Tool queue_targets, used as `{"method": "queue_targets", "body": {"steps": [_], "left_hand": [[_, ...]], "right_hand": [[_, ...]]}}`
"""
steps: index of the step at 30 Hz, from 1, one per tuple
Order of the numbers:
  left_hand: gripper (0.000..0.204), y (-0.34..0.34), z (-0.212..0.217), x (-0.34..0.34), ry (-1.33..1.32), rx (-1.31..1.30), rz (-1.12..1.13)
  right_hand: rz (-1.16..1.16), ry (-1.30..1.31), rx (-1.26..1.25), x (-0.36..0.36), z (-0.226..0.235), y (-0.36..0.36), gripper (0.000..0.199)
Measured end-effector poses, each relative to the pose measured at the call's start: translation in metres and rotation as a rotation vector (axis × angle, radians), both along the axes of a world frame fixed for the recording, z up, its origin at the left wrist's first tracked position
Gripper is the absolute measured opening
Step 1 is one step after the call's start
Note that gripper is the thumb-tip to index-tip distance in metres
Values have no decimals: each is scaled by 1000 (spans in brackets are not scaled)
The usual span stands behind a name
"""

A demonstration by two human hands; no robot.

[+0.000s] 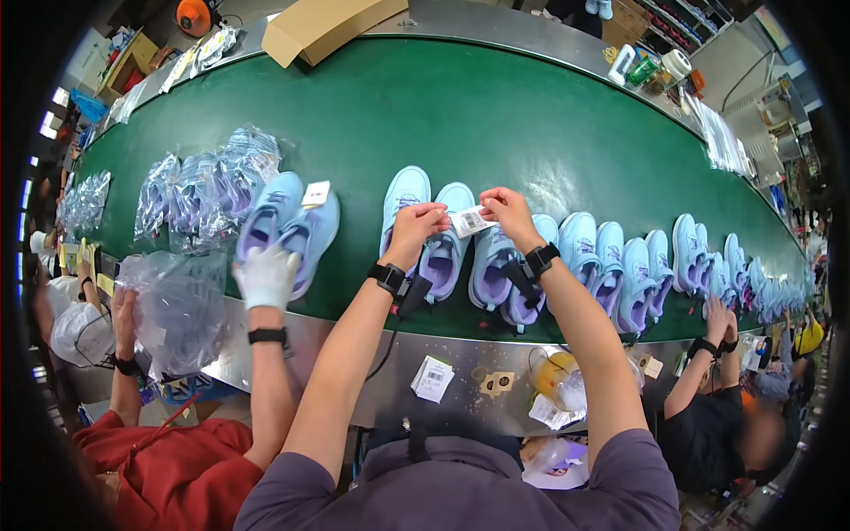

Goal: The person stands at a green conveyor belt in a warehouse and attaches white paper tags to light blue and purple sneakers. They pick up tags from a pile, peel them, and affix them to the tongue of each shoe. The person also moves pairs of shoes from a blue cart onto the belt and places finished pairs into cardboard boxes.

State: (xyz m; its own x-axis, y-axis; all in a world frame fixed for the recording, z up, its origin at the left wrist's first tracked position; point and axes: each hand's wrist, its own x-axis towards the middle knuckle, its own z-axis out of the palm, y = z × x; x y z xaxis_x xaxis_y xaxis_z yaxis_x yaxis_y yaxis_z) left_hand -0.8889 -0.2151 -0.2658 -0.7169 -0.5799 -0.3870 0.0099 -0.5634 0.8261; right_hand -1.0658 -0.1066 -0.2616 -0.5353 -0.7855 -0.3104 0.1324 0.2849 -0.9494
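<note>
Both hands are raised over the near edge of a green conveyor belt [496,115]. The left hand [418,223] and the right hand [506,210] each pinch one end of a small white paper tag [469,220], fingers narrowed on it, held between them just above a pair of light-blue and lavender sneakers [423,232]. A second pair of sneakers [506,265] lies just under the right wrist.

The row of shoes keeps close to the belt's near rim, so the far half of the belt is open green up to the curved metal edge, where a cardboard box [314,28] overhangs. To the right, more sneaker pairs [620,265] stand side by side, nearly touching, leaving little gap between them. To the left, a co-worker's white-gloved hand [266,276] rests on another sneaker pair [288,230], and beyond it lie bagged shoes in clear plastic [199,190].

Below the belt runs a metal ledge [345,350], the tabletop nearest the body, carrying a stack of white tags [433,379] and a brown tag [497,382]. A person in red stands at the left, another in black at the right, in a crowded workshop.
</note>
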Motion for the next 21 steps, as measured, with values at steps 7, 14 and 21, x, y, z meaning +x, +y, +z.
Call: {"method": "queue_targets", "body": {"steps": [7, 14, 21], "left_hand": [[22, 4, 0, 0, -20, -24, 3], [21, 6, 3, -1, -27, -37, 21], [21, 7, 0, 1, -31, -40, 22]], "right_hand": [[340, 770, 216, 6, -14, -7, 16], [142, 4, 231, 1, -25, -20, 17], [184, -88, 251, 6, -20, -32, 16]]}}
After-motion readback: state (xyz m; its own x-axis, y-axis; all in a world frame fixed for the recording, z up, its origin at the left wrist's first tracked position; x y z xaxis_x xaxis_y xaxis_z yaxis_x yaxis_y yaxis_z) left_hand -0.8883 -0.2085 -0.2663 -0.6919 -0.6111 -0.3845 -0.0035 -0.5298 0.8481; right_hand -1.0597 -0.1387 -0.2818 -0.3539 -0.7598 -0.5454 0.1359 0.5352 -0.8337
